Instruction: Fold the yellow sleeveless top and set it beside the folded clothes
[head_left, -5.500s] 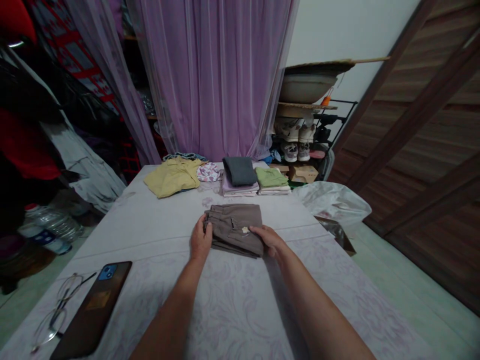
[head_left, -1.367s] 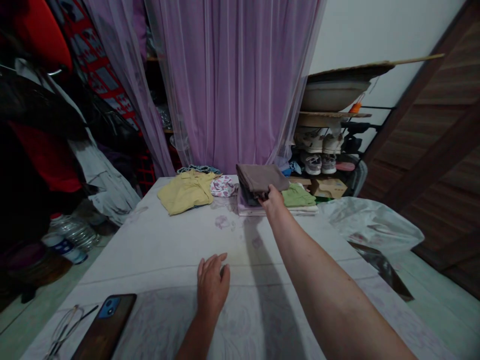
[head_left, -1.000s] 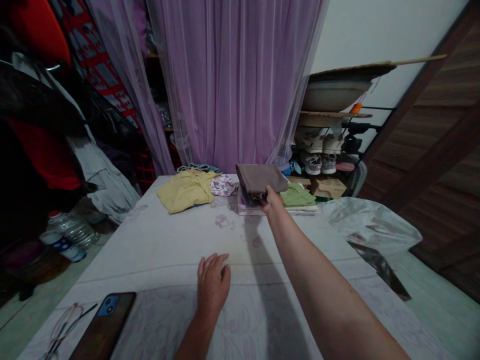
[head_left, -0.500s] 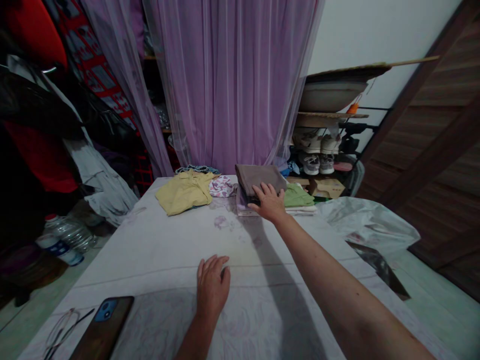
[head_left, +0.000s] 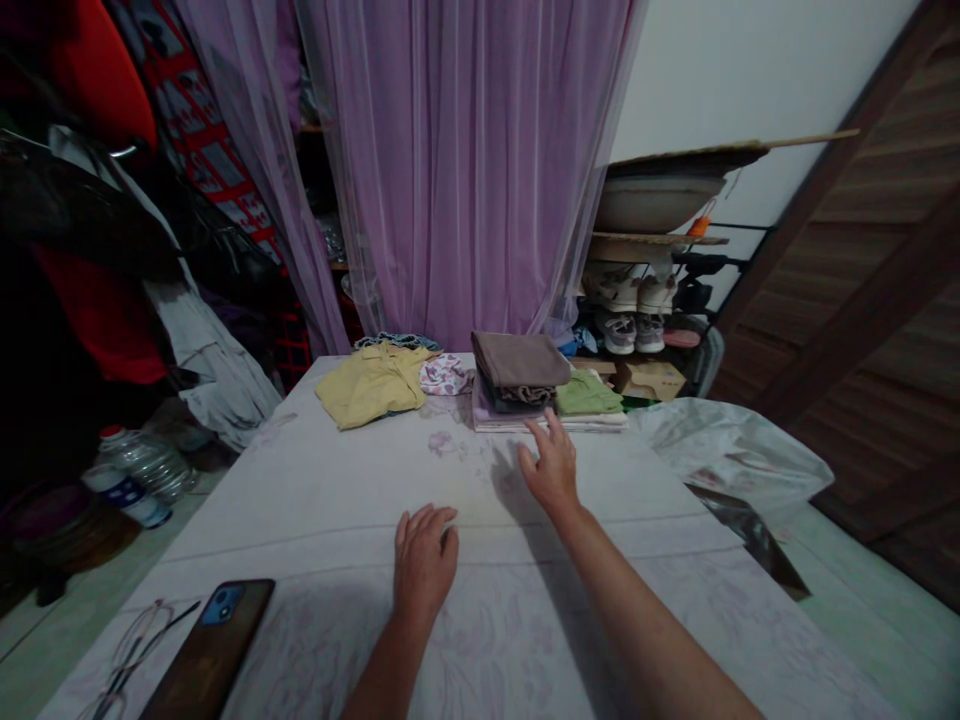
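Note:
My right hand (head_left: 551,465) hovers just in front of a stack of folded clothes, fingers apart and holding nothing. On top of that stack lies a folded brown garment (head_left: 521,358), with darker and lilac cloth beneath it. A folded green garment (head_left: 589,393) rests beside it on pale folded cloth. My left hand (head_left: 426,560) lies on the white patterned bed cover (head_left: 337,510) with its fingers loosely spread. Further back on the left are a crumpled yellow garment (head_left: 375,385) and a white cloth with purple print (head_left: 446,375).
A phone (head_left: 214,640) and eyeglasses (head_left: 131,650) lie at the near left. Purple curtains (head_left: 465,180) hang behind the clothes. Shoes (head_left: 634,330) stand on a rack at the right, near a clear plastic bag (head_left: 735,445). Bottles (head_left: 146,465) stand on the floor at left.
My right hand has come off the brown garment and drawn back towards me. The brown garment stays on the stack. My left hand has hardly moved.

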